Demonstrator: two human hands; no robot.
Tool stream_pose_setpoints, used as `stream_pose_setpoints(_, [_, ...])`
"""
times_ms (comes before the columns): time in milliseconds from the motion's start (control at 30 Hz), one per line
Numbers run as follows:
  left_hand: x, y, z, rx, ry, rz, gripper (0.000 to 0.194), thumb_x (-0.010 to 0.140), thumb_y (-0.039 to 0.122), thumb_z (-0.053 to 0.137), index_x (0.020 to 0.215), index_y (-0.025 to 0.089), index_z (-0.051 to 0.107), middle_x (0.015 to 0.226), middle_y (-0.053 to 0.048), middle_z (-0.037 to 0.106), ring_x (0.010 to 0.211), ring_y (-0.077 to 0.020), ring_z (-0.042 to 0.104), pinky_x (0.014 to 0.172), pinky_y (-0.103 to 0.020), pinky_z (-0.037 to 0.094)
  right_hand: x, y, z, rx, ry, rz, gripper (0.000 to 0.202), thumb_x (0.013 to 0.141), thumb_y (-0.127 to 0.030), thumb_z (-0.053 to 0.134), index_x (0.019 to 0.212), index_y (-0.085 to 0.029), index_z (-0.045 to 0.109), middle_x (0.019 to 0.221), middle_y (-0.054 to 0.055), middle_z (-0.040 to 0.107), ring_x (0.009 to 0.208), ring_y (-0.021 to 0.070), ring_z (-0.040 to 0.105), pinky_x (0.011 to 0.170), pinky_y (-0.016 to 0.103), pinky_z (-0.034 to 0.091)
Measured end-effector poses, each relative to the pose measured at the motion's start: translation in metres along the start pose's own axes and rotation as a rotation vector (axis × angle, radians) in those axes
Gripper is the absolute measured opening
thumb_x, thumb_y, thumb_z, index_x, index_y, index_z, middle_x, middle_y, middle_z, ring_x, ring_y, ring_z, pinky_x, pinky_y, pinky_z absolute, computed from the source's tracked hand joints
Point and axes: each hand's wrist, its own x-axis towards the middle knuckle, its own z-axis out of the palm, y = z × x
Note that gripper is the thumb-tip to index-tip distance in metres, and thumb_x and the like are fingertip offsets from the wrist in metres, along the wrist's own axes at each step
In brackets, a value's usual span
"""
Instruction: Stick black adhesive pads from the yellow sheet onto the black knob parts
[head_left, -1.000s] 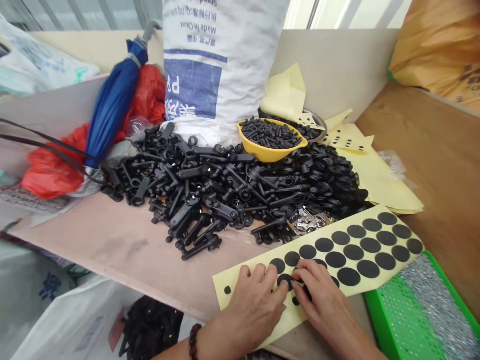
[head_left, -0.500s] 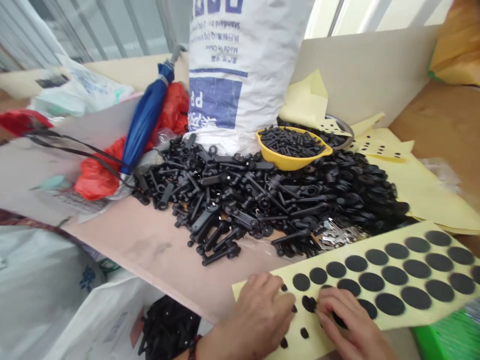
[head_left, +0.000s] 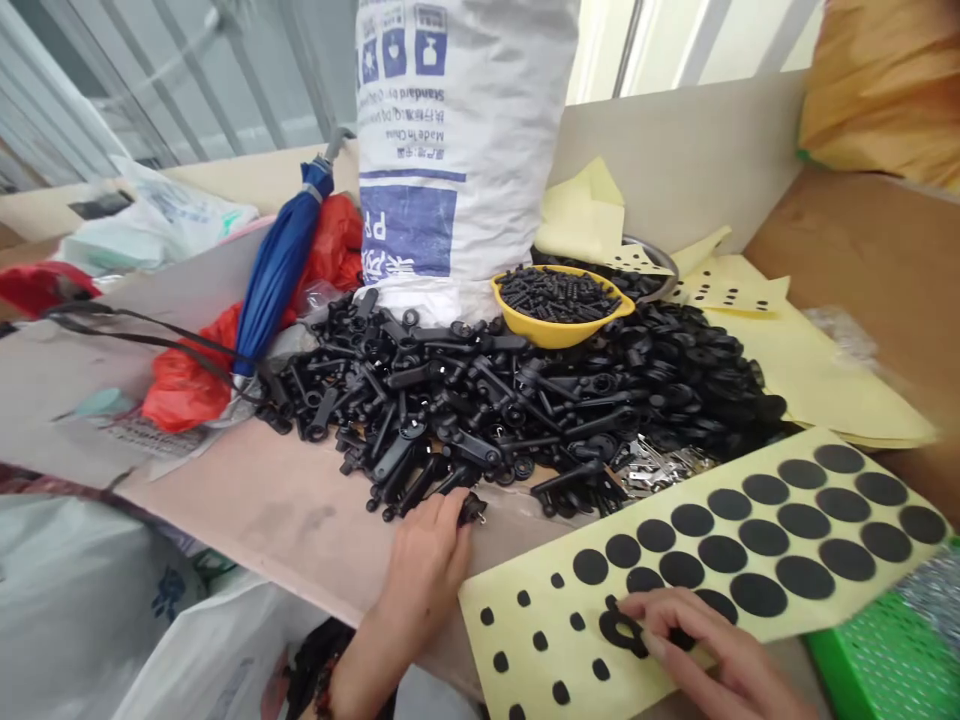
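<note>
My right hand [head_left: 701, 640] pinches a black ring-shaped foam pad [head_left: 616, 630], partly peeled, over a pale yellow sheet [head_left: 517, 570]. Rows of black round pads [head_left: 763, 537] stay on that sheet, and small black dots [head_left: 540, 641] mark its left end. My left hand [head_left: 431, 550] is at the near edge of a heap of black plastic arm parts [head_left: 480, 400]. Its fingers close on a black plastic part [head_left: 471, 508] with a small metal hook; the fingertips are partly hidden.
A yellow bowl [head_left: 559, 335] of small black pieces stands behind the heap, before a big white sack [head_left: 487, 150]. Silver metal clips [head_left: 660, 468] lie beside the sheet. A blue umbrella [head_left: 281, 260] leans at left; a green basket [head_left: 877, 660] is at lower right.
My left hand has left the yellow sheet and moved left and up to the black plastic parts. My right hand stays at the sheet, now with the ring-shaped pad showing.
</note>
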Motion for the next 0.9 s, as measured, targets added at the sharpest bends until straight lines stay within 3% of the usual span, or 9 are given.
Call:
stream_pose_setpoints(67, [0.006, 0.015, -0.004, -0.403, -0.047, -0.099, 0.030, 0.083, 0.016, 0.047, 0.112, 0.017, 0.055, 0.088, -0.005, 0.063, 0.079, -0.0201, 0.059, 0.074, -0.035, 0.050, -0.002, -0.003, -0.002, 0.207, 0.062, 0.097, 0.025, 0.085, -0.044, 0.059, 0.070, -0.025, 0.065, 0.101, 0.008, 0.071, 0.098, 0.0276, 0.064, 0.072, 0.027, 0.054])
stream_pose_setpoints(167, [0.014, 0.042, 0.001, -0.982, -0.270, -0.282, 0.031, 0.077, 0.027, 0.054, 0.107, 0.017, 0.053, 0.077, -0.001, 0.060, 0.062, -0.0140, 0.054, 0.057, -0.027, 0.048, -0.003, -0.011, -0.003, 0.490, 0.177, 0.195, 0.027, 0.078, -0.047, 0.068, 0.065, -0.023, 0.064, 0.105, 0.009, 0.067, 0.101, 0.0278, 0.061, 0.079, 0.029, 0.051])
stream_pose_setpoints(267, [0.016, 0.063, 0.018, -1.245, -0.506, -0.408, 0.045, 0.070, 0.030, 0.062, 0.110, 0.012, 0.054, 0.078, -0.003, 0.064, 0.053, -0.0095, 0.050, 0.050, -0.022, 0.042, -0.001, -0.016, -0.002, 0.633, 0.182, 0.223, 0.031, 0.073, -0.047, 0.073, 0.060, -0.022, 0.061, 0.102, 0.009, 0.065, 0.100, 0.0276, 0.059, 0.078, 0.030, 0.050])
stream_pose_setpoints(400, [0.013, 0.076, 0.031, -1.206, -0.618, -0.466, 0.047, 0.070, 0.027, 0.062, 0.113, 0.010, 0.061, 0.075, -0.002, 0.064, 0.049, -0.0067, 0.047, 0.048, -0.020, 0.035, 0.003, -0.016, 0.003, 0.660, 0.141, 0.205, 0.032, 0.071, -0.048, 0.073, 0.059, -0.021, 0.061, 0.099, 0.008, 0.065, 0.095, 0.0275, 0.059, 0.076, 0.033, 0.049])
stream_pose_setpoints(533, [0.010, 0.081, 0.022, -1.125, -0.667, -0.401, 0.037, 0.079, 0.029, 0.052, 0.109, 0.013, 0.068, 0.074, -0.001, 0.063, 0.055, -0.0094, 0.049, 0.053, -0.021, 0.037, 0.005, -0.016, 0.006, 0.627, 0.141, 0.183, 0.030, 0.075, -0.046, 0.070, 0.060, -0.022, 0.061, 0.098, 0.007, 0.065, 0.091, 0.0265, 0.059, 0.074, 0.033, 0.048])
stream_pose_setpoints(767, [0.006, 0.084, 0.013, -1.007, -0.629, -0.373, 0.041, 0.089, 0.034, 0.042, 0.116, 0.016, 0.067, 0.084, -0.002, 0.064, 0.065, -0.0133, 0.055, 0.067, -0.026, 0.046, 0.007, -0.020, 0.007, 0.558, 0.121, 0.158, 0.033, 0.074, -0.047, 0.069, 0.058, -0.021, 0.058, 0.089, 0.008, 0.064, 0.085, 0.0261, 0.058, 0.068, 0.032, 0.047])
stream_pose_setpoints(900, [0.006, 0.083, 0.015, -1.015, -0.664, -0.354, 0.041, 0.090, 0.035, 0.041, 0.115, 0.016, 0.067, 0.082, -0.002, 0.062, 0.063, -0.0130, 0.053, 0.066, -0.026, 0.045, 0.008, -0.018, 0.008, 0.543, 0.120, 0.167, 0.032, 0.073, -0.047, 0.069, 0.058, -0.021, 0.057, 0.090, 0.007, 0.063, 0.083, 0.0251, 0.057, 0.067, 0.032, 0.046])
